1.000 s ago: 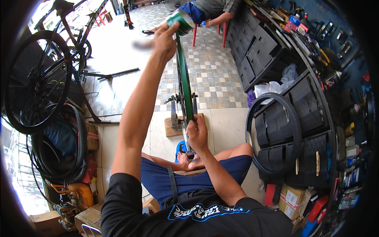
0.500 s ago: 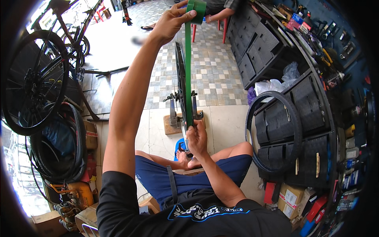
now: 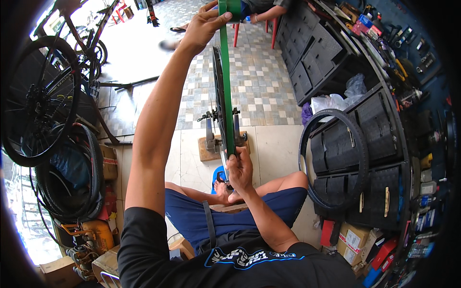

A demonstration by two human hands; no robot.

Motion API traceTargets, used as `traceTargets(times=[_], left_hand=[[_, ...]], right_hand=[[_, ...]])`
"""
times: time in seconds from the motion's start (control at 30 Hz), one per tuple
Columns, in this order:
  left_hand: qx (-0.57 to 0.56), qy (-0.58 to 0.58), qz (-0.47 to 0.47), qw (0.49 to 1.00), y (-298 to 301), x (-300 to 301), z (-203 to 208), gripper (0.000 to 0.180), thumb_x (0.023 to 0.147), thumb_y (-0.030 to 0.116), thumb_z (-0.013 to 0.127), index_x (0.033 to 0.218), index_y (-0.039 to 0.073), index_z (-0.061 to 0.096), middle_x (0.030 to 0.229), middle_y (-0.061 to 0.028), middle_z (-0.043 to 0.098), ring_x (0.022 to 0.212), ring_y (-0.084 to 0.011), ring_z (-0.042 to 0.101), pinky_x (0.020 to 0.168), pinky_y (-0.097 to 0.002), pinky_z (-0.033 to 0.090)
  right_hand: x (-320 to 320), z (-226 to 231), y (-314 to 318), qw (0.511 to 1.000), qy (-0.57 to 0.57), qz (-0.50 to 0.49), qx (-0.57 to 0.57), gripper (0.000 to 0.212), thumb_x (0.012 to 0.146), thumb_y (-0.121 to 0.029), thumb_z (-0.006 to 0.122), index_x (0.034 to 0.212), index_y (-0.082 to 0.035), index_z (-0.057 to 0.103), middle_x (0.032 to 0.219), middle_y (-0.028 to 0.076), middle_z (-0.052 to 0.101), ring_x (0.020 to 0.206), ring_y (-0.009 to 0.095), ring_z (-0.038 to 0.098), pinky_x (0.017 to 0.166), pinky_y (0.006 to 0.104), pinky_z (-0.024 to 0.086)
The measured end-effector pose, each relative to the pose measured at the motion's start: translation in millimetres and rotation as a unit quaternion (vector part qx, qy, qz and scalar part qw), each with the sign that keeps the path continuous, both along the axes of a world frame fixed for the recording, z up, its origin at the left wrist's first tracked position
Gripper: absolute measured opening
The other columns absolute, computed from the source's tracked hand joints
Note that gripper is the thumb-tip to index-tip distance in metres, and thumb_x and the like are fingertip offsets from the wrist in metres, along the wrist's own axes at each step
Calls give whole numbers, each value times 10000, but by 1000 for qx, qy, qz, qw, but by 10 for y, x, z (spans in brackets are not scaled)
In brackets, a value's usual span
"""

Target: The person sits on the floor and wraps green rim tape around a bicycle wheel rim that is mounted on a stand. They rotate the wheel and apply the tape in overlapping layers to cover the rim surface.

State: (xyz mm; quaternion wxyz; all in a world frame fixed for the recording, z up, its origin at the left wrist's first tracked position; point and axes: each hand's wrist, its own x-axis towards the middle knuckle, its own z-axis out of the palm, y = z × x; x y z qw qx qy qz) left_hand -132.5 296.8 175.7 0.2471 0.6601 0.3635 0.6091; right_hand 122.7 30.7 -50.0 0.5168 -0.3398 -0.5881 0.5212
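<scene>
Glossy green tape [image 3: 226, 86] stretches in a taut, narrow strip from its roll [image 3: 234, 10], far off at the view's upper edge, to the near side of a dark, upright bicycle wheel [image 3: 219, 77]. The left hand [image 3: 205, 30] grips the roll; the right hand [image 3: 240, 169] pinches the strip's near end at the wheel.

A metal stand [image 3: 210, 132] on a wooden block [image 3: 206, 154] carries the wheel above pale floor tiles [image 3: 273, 144]; farther off, a patterned floor [image 3: 259, 96] mixes grey, white and tan. Dark drawers [image 3: 307, 53] line the far right, beside a seated person [image 3: 269, 13].

Floor spreads either side of the wheel, bounded on the right by a loose tyre [image 3: 363, 168], on the left by a bicycle [image 3: 74, 96] and heaped tyres [image 3: 97, 182].
</scene>
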Motion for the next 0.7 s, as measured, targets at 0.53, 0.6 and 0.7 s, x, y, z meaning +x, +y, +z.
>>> traceTargets(times=[0.53,0.6,0.7], left_hand=[[-50,68,98,992,81,-229,-274,531,925,449,783,1206,-2,762,1620,-170,331,1442,-349,446,1155,-477,452],[-48,73,103,991,71,-244,-287,538,920,461,782,1200,2,765,1618,-171,331,1441,-361,442,1151,-476,456],[-45,75,100,991,40,-260,-286,541,917,468,782,1194,3,768,1615,-176,335,1442,-373,434,1150,-484,454]], right_hand=[[28,-26,-28,1000,-3,6,-15,231,1054,-215,578,1129,-1,625,912,40,480,727,112,451,646,285,399],[32,-19,-35,1000,-4,10,-18,231,1055,-214,577,1131,-1,622,913,41,481,726,112,455,646,284,403],[36,-26,-35,1000,-9,13,-13,229,1055,-212,576,1130,0,620,915,44,483,724,112,458,645,282,404]])
